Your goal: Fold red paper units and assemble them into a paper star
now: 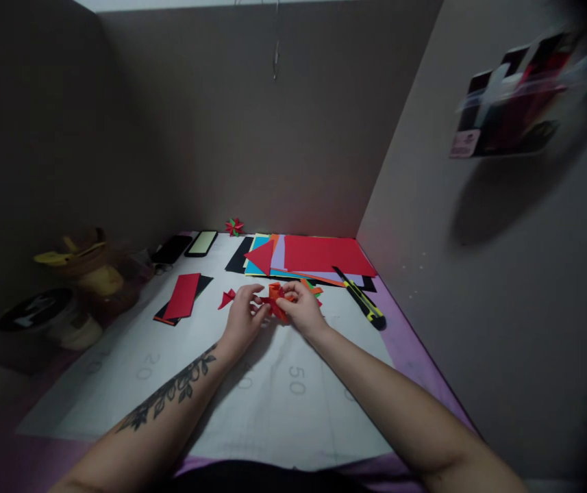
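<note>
Between my two hands is a red and orange folded-paper piece (275, 296), with several points. My left hand (246, 311) pinches its left side between thumb and fingers. From the other side my right hand (302, 307) grips it, the thumb lying across the front. Just left of my left hand lies a small red folded-paper piece (227, 298). Behind my right hand, partly hidden, are orange and green folded-paper pieces (314, 289). A finished-looking red and green paper star (234, 226) sits at the back against the wall.
A black and yellow utility knife (362, 301) lies at the right. Behind my hands are stacked coloured sheets (329, 255). Red and black paper strips (182, 296) and a phone (201, 243) lie to the left. Containers (41, 318) line the left edge; a pouch (514, 103) hangs on the right wall.
</note>
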### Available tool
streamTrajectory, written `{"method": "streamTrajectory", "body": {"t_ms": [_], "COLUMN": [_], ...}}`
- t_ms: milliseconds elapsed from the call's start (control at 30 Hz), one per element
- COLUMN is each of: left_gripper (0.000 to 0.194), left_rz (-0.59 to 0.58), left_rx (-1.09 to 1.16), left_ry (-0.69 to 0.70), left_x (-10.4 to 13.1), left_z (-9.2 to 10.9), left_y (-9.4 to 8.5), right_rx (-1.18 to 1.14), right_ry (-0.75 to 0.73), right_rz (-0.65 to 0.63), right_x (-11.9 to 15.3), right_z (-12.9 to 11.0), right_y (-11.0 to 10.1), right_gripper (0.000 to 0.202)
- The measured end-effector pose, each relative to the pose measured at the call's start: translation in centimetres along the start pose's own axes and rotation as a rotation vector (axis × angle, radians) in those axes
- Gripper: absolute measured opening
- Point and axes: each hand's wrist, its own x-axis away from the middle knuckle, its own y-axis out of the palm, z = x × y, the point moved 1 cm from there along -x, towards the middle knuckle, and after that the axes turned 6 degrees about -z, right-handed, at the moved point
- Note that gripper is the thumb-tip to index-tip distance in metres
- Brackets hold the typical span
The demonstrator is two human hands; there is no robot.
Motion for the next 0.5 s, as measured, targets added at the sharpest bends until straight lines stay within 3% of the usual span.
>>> {"method": "streamTrajectory", "body": {"t_ms": [167,500], "left_gripper": [0.018,0.011], "left_rz": [-0.072,-0.049], "left_rx": [-0.089,-0.077], "left_ry": [0.133,0.161], "left_x": [-0.02,-0.05], "left_z": [0.42,-0.02], "left_y": [-0.12,-0.21], "right_rx": [0.005,0.066], "right_ry": [-0.016,-0.082], "right_rz": [-0.010,0.031], "right_x": [0.03,-0.17], "right_z": [-0.03,-0.04], "right_y": [0.02,-0.17], "right_gripper": [0.025,0.026]}}
